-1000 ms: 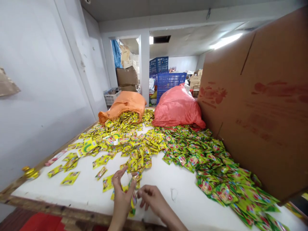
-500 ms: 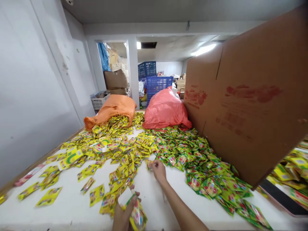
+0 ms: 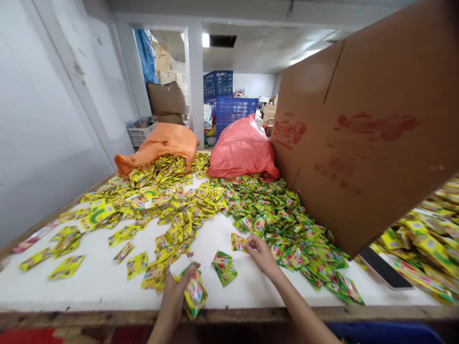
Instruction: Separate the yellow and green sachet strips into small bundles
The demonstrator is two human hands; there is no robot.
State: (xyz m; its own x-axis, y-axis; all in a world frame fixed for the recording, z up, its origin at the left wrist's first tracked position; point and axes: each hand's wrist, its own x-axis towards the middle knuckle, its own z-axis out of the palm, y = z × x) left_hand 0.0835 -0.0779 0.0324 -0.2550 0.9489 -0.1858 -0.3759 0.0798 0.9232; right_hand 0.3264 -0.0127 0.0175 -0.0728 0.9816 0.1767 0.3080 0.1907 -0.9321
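Observation:
My left hand [image 3: 175, 289] is closed around a yellow-and-green printed pouch [image 3: 197, 292] with a white upper part, held low over the table's front edge. Between thumb and fingers, my right hand [image 3: 261, 254] pinches a small yellow sachet [image 3: 237, 242] just above the white tabletop [image 3: 215, 234]. Green sachets [image 3: 224, 268] lie on the table between my hands. Close to my left hand is a strip of loose yellow sachets [image 3: 154, 276]. Beyond my right hand spreads a heap of green sachets [image 3: 265, 205].
An orange sack [image 3: 161, 141] spills yellow sachets at the back left, beside a red sack [image 3: 244, 150]. A large cardboard box [image 3: 358, 134] leans over the right side. Near its lower edge lies a dark flat phone-like object [image 3: 385, 270], with more yellow packs [image 3: 426, 239] beyond.
My right hand has moved right and now pinches a yellow sachet away from the pile. Green sachets now lie between my hands. My left hand still holds the pouch. The view has tilted down.

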